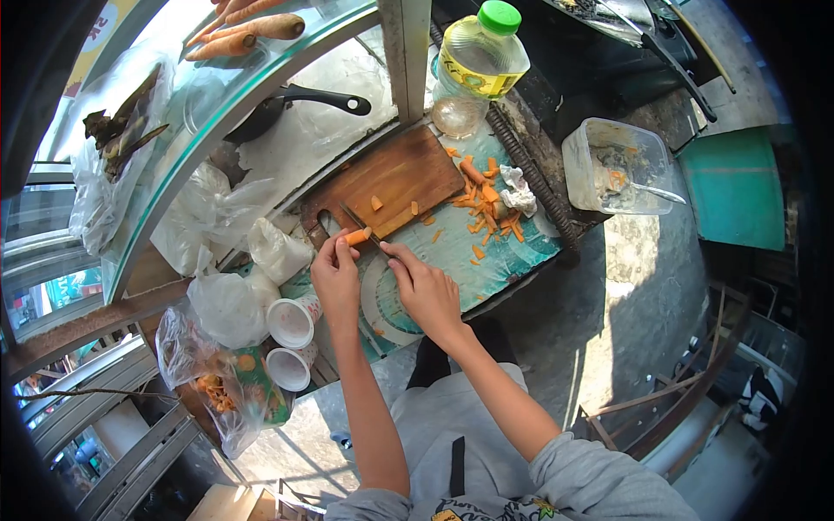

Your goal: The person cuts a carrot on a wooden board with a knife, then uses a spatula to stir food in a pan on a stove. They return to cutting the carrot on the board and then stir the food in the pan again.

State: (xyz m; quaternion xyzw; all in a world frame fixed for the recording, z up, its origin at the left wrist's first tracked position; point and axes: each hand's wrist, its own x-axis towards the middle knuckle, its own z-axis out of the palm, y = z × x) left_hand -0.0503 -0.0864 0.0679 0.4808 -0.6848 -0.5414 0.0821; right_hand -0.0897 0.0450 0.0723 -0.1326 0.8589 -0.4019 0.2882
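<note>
My left hand (336,276) pinches a short piece of carrot (357,236) just in front of the wooden cutting board (395,181). My right hand (426,289) is closed around a knife (354,215), whose narrow blade points up and left over the board beside the carrot. The knife's handle is mostly hidden in my fingers. A few small carrot bits lie on the board. To its right, a pile of cut carrot pieces (488,205) is spread on the green patterned table surface (512,260), with a crumpled white tissue (518,192) next to it.
A bottle with a green cap (486,54) stands behind the board. A plastic tub (608,165) with a spoon sits at the right. Two white cups (291,323) and plastic bags (228,304) are at the left. Whole carrots (252,35) lie on the glass case, near a black pan (261,117).
</note>
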